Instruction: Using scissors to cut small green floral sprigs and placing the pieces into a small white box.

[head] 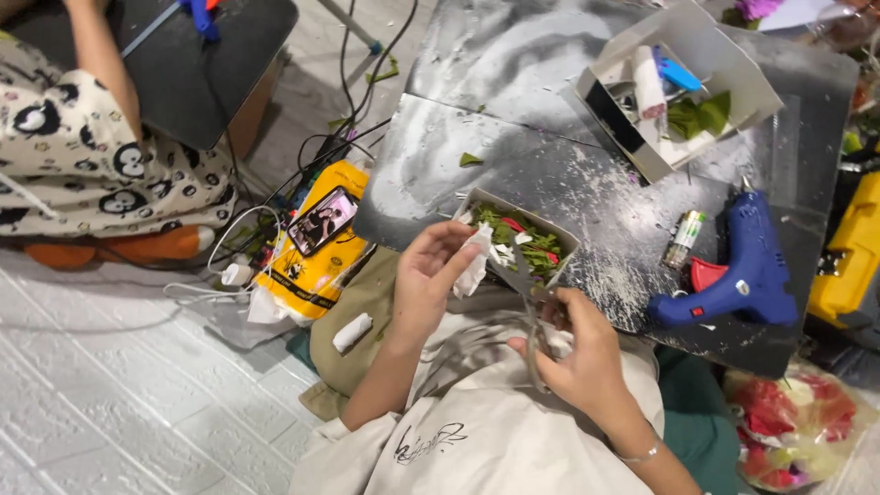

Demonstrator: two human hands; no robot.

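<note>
Head camera looks down over my lap, where my right hand (pixel 579 353) is closed through the handles of a pair of scissors (pixel 530 307), blades pointing toward 11 o'clock. At 10 o'clock from it my left hand (pixel 431 275) pinches a scrap of white tissue-like material (pixel 474 264) between thumb and fingers, right at the blade tips. I judge I am mid-trim; the next snip calls for keeping the scrap taut and steady between the blades. Just beyond, at 12 o'clock, a small cardboard tray (pixel 555 234) of green and red cuttings sits on the edge of the grey work board (pixel 513 174). Further out at 2 o'clock lies a blue glue gun (pixel 744 266), and at 1 o'clock an open white box (pixel 733 69) of supplies.
</note>
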